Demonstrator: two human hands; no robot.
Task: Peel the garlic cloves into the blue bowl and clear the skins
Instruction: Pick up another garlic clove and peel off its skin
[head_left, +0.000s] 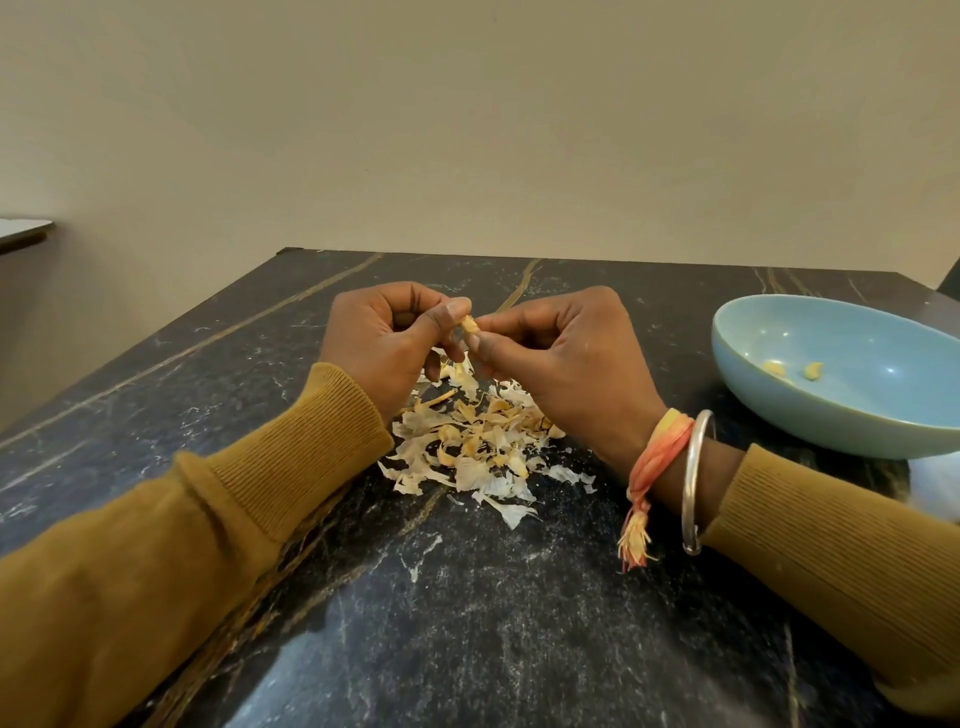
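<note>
Both hands meet above a dark veined stone table, pinching one garlic clove between them: the left hand curls its fingers and presses its thumb on the clove, and the right hand nips it between thumb and forefinger. Directly beneath lies a loose heap of papery skins, spread between the two mustard sleeves. The blue bowl sits to the right, well apart from the heap, with two peeled cloves inside. A silver bangle and an orange thread band circle the right wrist. No writing is legible anywhere.
</note>
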